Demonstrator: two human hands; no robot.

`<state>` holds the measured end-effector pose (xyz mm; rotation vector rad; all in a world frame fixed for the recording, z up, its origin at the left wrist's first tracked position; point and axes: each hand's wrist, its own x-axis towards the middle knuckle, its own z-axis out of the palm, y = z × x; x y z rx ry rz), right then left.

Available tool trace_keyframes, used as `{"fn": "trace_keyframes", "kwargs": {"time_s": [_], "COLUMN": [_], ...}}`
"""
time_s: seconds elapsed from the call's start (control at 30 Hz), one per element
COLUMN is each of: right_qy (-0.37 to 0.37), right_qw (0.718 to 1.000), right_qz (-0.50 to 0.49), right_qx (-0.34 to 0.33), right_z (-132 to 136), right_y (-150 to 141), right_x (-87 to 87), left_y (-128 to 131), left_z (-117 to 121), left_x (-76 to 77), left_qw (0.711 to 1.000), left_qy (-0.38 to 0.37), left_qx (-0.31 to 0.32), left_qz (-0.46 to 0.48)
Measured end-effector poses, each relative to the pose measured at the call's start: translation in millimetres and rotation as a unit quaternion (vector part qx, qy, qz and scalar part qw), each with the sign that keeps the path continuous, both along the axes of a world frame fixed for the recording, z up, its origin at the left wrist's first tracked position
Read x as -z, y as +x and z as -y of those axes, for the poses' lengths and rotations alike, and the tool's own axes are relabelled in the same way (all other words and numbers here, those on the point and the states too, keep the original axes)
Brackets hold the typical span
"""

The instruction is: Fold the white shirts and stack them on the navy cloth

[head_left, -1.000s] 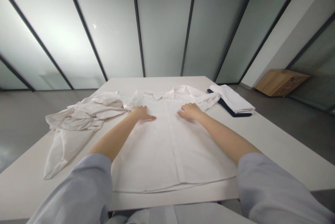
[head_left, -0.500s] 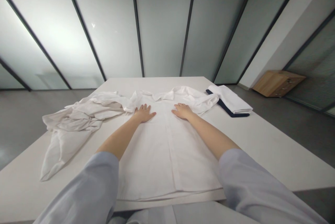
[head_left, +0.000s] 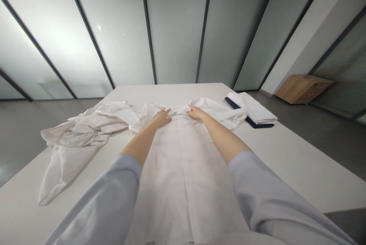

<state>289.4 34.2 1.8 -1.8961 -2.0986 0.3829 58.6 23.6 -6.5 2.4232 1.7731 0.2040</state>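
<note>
A white button-front shirt [head_left: 174, 168] lies front up on the table, its collar end away from me and its lower part reaching down to the bottom of the view. My left hand [head_left: 162, 118] is at the left of the collar, fingers curled into the cloth. At the right of the collar my right hand [head_left: 196, 113] pinches the fabric with its thumb and fingers. The shirt's right sleeve lies crumpled beyond my right hand. Some fingertips are hidden by the hands and cloth.
A rumpled heap of white cloth [head_left: 82, 130] spreads over the table's left side. Folded white cloth [head_left: 253, 108] rests on a dark navy piece [head_left: 259, 125] at the right. The white table [head_left: 286, 161] stands before frosted glass panels; a wooden cabinet [head_left: 303, 89] is on the floor.
Both hands have gone from lying flat on the shirt to gripping it near the collar, closer together. The shirt's hem has shifted toward me, and its upper part has narrowed and creased.
</note>
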Motion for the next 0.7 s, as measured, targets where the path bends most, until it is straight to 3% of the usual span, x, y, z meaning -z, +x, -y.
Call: {"fn": "trace_keyframes", "kwargs": {"time_s": [0.1,0.23,0.37,0.5,0.6,0.7], "right_qy": [-0.008,-0.005,0.072,0.089,0.063,0.029], "right_qw": [1.000,0.997,0.985,0.987,0.997,0.991], "right_qz": [-0.027,-0.057,-0.153,-0.134,-0.023,0.101], "right_qx": [0.008,0.054,0.028,-0.002,-0.046,-0.078], "right_z": [-7.0,-12.4,-12.7,-0.7,20.3,49.0], "right_y": [-5.7,-13.5,-17.9,-15.8,-13.8,-14.9], "right_x": [3.2,-8.1,-24.2,-28.6,-22.1,-9.0], "left_y": [8.1,15.1,16.7,14.1,12.1,12.4], "left_z": [-9.0,-23.3,-29.5,-15.5,9.3,37.7], "left_x": [2.0,-14.2,-30.5,-29.6,-17.5,-1.2], "left_qw": [0.998,0.974,0.957,0.991,0.999,0.993], "left_qy": [-0.007,-0.043,0.018,0.006,-0.038,-0.069], "left_qx": [-0.038,-0.131,-0.123,-0.061,-0.031,-0.055], "left_qz": [0.049,0.178,0.262,0.122,-0.022,-0.077]}}
